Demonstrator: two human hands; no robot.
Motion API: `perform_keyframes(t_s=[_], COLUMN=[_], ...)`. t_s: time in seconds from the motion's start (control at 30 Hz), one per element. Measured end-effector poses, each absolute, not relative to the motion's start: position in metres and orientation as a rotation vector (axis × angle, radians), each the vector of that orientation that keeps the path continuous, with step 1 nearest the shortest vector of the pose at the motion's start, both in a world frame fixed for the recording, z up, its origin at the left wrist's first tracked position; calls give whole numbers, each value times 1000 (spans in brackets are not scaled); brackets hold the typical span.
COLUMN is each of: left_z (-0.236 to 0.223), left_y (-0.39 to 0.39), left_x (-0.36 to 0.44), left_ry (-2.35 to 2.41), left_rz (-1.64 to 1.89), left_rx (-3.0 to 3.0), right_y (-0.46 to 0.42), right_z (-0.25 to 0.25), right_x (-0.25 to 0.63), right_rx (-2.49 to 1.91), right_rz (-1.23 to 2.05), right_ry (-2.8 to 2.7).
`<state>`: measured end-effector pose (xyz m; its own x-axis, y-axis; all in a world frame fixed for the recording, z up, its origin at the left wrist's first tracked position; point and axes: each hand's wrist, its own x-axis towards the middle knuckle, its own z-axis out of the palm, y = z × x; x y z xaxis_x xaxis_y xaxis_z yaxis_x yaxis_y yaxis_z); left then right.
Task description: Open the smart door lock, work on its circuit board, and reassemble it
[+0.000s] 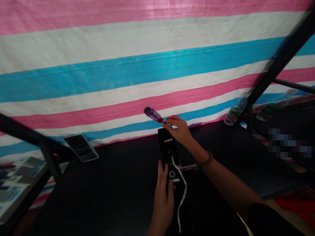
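Observation:
A long black panel (168,146) with round holes and small white labels lies on the dark table. A white cable (183,188) runs out of it toward me. On the panel's near left part rests my left hand (163,198), open, its fingers stretched along the surface. Above the far end, my right hand (179,131) pinches a screwdriver (153,114) by its shaft. The clear purplish handle with a red collar points up and left. The screwdriver's tip is hidden by my fingers. A thin pinkish rod-like thing (189,167) lies right of the panel.
A phone (81,148) lies at the table's back left. Plastic bottles (235,113) (268,110) stand or lean at the right by a dark metal post (278,65). White and grey parts (21,182) sit at far left. A striped sheet (123,78) hangs behind the black table (110,193).

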<state>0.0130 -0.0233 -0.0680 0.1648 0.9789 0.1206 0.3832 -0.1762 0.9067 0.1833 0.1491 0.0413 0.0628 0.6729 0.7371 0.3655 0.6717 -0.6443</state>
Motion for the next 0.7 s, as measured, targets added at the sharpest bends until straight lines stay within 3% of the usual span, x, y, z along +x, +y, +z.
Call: perform_keyframes(t_s=[0.47,0.7], left_z=[-64,-69], left_y=[-28,-27], left_x=[13,13], left_ry=[1311,1326], left_rz=[1004,1053], left_rx=[1620,1559], right_y=[157,160], right_z=[41,62], right_x=[187,205], right_rx=[-883,-919], right_rz=[172,432], right_ry=[-1516,-1741])
